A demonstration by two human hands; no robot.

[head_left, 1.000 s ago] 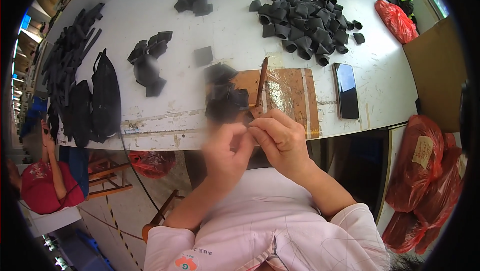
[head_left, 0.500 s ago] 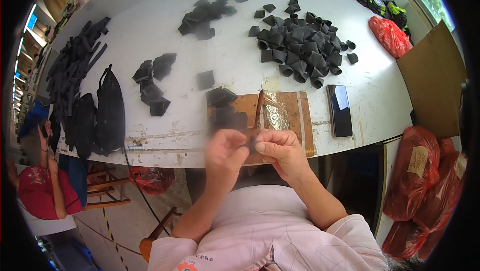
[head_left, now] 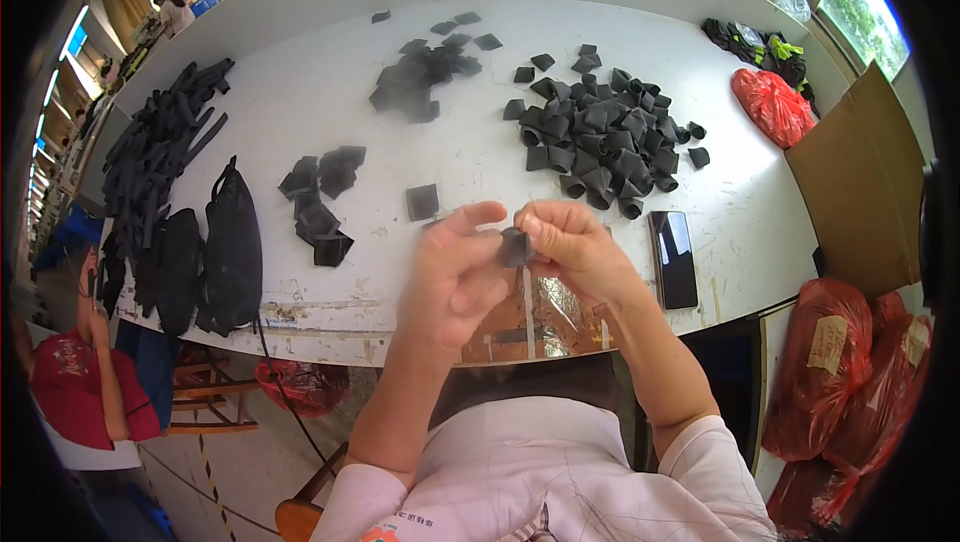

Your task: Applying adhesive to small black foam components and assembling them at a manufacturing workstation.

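In front of me my right hand (head_left: 580, 250) pinches a small black fabric piece (head_left: 515, 248) between thumb and fingers, above the near edge of the table. My left hand (head_left: 452, 272) is close beside it, fingers apart and slightly blurred; whether a fingertip touches the piece is hard to tell. Beneath both hands a brown board (head_left: 570, 327) is partly hidden. One flat black square (head_left: 422, 202) lies just beyond my left hand. Farther right is a heap of folded, tube-like black pieces (head_left: 605, 132).
Flat black squares lie in a left cluster (head_left: 320, 204) and a far cluster (head_left: 420, 77). Black strips (head_left: 150, 157) and a black pouch (head_left: 232, 247) sit at far left. A phone (head_left: 674, 262) is right of the board. Red bags (head_left: 825, 372) stand at right; another person (head_left: 90, 382) sits left.
Both hands have risen away from the table's near edge, farther over the board. My left hand's fingers have spread, and the black piece shows more clearly in my right hand.
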